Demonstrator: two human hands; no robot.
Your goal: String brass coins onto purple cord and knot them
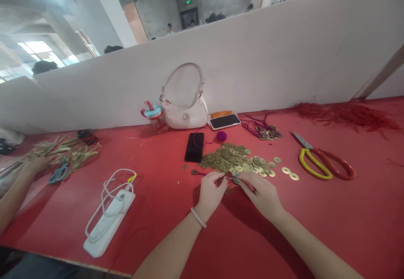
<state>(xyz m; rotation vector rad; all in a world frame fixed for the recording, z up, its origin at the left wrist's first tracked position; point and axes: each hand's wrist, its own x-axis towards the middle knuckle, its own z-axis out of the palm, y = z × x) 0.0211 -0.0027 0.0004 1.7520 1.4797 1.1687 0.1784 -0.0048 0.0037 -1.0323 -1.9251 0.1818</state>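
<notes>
Close together above the red table (176, 211), my two hands work on a thin purple cord (201, 173). My left hand (212, 192), with a beaded bracelet (198, 218) at its wrist, pinches the cord, and a coin (193, 172) lies at the cord's left end. With fingers bent inward, my right hand (261, 195) grips the same work from the right. Small teal and dark red bits show between the fingertips; their detail is too blurred to make out. Just beyond my hands lies a heap of brass coins with holes (230, 157).
Behind the coins are a black phone (194, 147), a purple yarn ball (221, 136), a white-edged phone (225, 121), a handbag (186, 115) and a cup (154, 117). Scissors (325, 163) lie right, a power strip (110, 220) left. Another person's hand (39, 165) is at far left.
</notes>
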